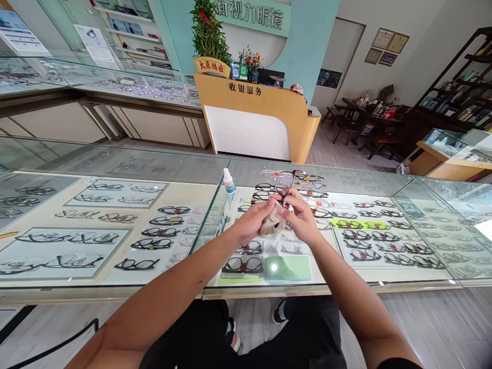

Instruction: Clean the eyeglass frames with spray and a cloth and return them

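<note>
"What spreads widest in front?"

"A glass display worktop (269, 293)"

"And above it?"

"The person's right grip (302, 218) pinches dark-framed eyeglasses (284, 181), held up over the glass; the left grip (254, 219) pinches a beige cloth (270, 221) close by them"

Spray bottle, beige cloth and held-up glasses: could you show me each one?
Spray bottle (229, 184): head view, on its body.
Beige cloth (271, 221): head view, on its hanging part.
Held-up glasses (284, 182): head view, on a lens.

We get bright, even indoor light. Round glare spots the mat (288, 271) at five o'clock; reflections veil the glass (115, 161) at nine. Towards two, we find the shelf (459, 92) dim, wide-angle stretch slanting it.
</note>
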`<control>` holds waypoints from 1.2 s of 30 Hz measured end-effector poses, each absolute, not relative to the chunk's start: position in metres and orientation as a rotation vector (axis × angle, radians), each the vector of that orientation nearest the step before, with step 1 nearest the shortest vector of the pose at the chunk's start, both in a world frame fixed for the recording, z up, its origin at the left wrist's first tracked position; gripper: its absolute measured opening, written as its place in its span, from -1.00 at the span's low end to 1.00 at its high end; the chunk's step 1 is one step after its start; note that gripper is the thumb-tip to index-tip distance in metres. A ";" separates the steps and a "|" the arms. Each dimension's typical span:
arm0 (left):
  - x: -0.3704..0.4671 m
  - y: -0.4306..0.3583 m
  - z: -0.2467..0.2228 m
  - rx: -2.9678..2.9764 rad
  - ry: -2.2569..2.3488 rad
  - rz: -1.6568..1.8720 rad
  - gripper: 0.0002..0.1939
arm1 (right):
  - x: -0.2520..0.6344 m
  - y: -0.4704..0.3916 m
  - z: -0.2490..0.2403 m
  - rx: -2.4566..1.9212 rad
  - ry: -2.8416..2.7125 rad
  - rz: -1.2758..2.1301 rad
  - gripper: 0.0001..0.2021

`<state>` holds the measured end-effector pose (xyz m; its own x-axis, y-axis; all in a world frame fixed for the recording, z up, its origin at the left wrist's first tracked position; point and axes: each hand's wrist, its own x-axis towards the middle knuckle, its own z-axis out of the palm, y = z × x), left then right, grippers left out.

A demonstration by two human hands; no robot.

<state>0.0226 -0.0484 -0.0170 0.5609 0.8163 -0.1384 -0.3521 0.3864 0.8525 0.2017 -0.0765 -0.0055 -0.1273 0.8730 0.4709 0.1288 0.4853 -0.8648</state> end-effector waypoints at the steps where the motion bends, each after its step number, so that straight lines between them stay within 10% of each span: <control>1: 0.023 -0.049 -0.018 0.906 0.610 0.797 -0.29 | 0.201 -0.078 -0.005 -0.897 -1.593 0.830 -0.74; 36: 0.021 -0.046 -0.015 1.112 0.642 0.867 -0.33 | 0.208 -0.068 -0.008 -0.973 -1.470 0.900 -0.36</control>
